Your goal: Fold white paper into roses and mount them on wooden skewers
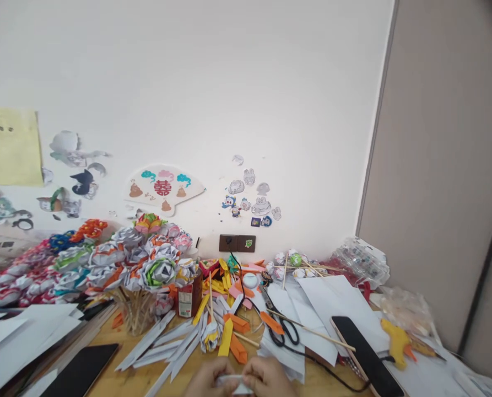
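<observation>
At the bottom middle, my left hand point(212, 377) and my right hand point(266, 376) are close together, fingers pinched on a small piece of white paper point(239, 385) between them. Much of the paper is hidden by the fingers and the frame's edge. Just beyond my hands lie folded orange paper strips point(238, 349) and a yellow strip point(226, 337). Beside these rests a white and yellow paper flower point(210, 336) on a stick. Folded white strips point(163, 347) spread out to the left of my left hand.
Many paper flowers point(130, 259) stand in a holder at back left. A dark phone point(80, 370) lies left, another phone point(365, 355) right. Black-handled scissors point(285, 325), a thin stick, a cable, white sheets point(324, 298) and a yellow glue gun point(395, 343) fill the right side.
</observation>
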Available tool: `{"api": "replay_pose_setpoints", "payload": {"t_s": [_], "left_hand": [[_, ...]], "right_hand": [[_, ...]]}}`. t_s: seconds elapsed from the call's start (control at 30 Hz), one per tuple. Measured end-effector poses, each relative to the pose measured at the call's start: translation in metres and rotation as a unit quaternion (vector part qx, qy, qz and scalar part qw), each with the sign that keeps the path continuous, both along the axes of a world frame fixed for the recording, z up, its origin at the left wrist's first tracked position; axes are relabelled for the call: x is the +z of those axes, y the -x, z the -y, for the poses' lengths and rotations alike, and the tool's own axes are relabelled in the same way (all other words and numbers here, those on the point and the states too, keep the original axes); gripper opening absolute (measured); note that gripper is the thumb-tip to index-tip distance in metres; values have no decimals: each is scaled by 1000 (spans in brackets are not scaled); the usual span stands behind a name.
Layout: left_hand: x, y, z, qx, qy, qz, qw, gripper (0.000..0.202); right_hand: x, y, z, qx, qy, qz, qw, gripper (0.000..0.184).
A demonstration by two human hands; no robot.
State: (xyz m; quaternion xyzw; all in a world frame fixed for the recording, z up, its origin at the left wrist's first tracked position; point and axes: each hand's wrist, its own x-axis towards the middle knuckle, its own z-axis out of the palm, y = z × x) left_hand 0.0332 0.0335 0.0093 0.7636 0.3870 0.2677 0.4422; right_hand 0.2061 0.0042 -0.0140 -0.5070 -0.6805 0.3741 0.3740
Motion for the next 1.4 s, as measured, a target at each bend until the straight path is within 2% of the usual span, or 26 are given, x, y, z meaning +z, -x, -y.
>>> {"api": "replay_pose_setpoints", "payload": {"t_s": [0.17, 0.37, 0.73, 0.9, 1.07, 1.27, 1.4], "left_hand": [[10, 1, 6, -43, 63, 60, 995, 41], [7, 1, 5, -28, 119, 121, 985, 44], [25, 6, 9, -38, 204, 224, 952, 39], [16, 5, 4, -40, 213, 235, 948, 43], [4, 0, -3, -46, 193, 223, 954, 50], [-5, -1, -6, -37, 176, 205, 962, 58], [-10, 2, -9, -24, 167, 183, 969, 56]], "right_hand": [[12, 3, 15, -10, 7, -59, 998, 18], [15, 0, 19, -4, -1, -91, 996, 6], [14, 4, 21, 10, 21, -192, 981, 29], [14, 0, 18, 0, 8, -189, 982, 37], [10, 2, 13, 6, 26, -190, 981, 45], [11, 6, 9, -8, 16, -174, 985, 28], [12, 4, 7, -28, 9, -154, 988, 19]]}}
